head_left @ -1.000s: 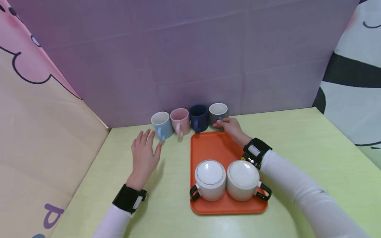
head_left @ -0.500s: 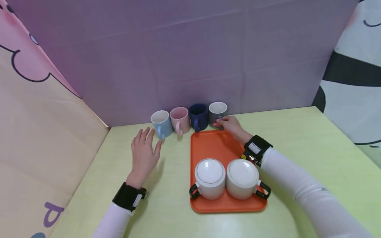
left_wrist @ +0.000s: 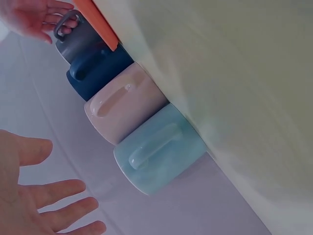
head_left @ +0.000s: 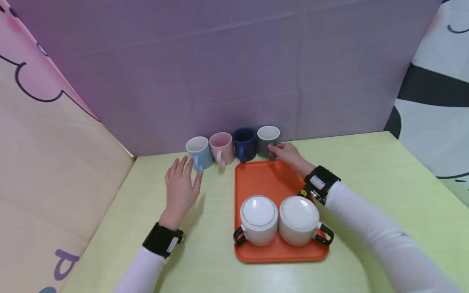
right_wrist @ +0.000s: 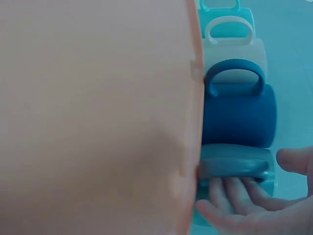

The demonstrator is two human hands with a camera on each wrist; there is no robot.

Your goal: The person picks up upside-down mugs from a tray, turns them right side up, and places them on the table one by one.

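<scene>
Four mugs stand in a row by the back wall: light blue (head_left: 199, 152), pink (head_left: 221, 148), navy (head_left: 244, 144) and grey (head_left: 267, 138). My right hand (head_left: 277, 151) reaches over the orange tray's (head_left: 256, 179) far edge. It pinches the grey mug's handle (right_wrist: 234, 166) between thumb and fingers. My left hand (head_left: 183, 175) hovers flat with fingers spread, just in front of the light blue mug (left_wrist: 161, 152), not touching it. All the handles face me.
Two white lidded pots (head_left: 258, 219) (head_left: 299, 219) with black handles fill the near half of the tray. A purple backdrop stands right behind the mugs, with patterned panels at left and right. Yellow-green table (head_left: 384, 183) stretches to the right.
My left hand has edged slightly right and forward toward the light blue mug. My right hand has drawn closer onto the grey mug's handle. The mugs and tray have not moved.
</scene>
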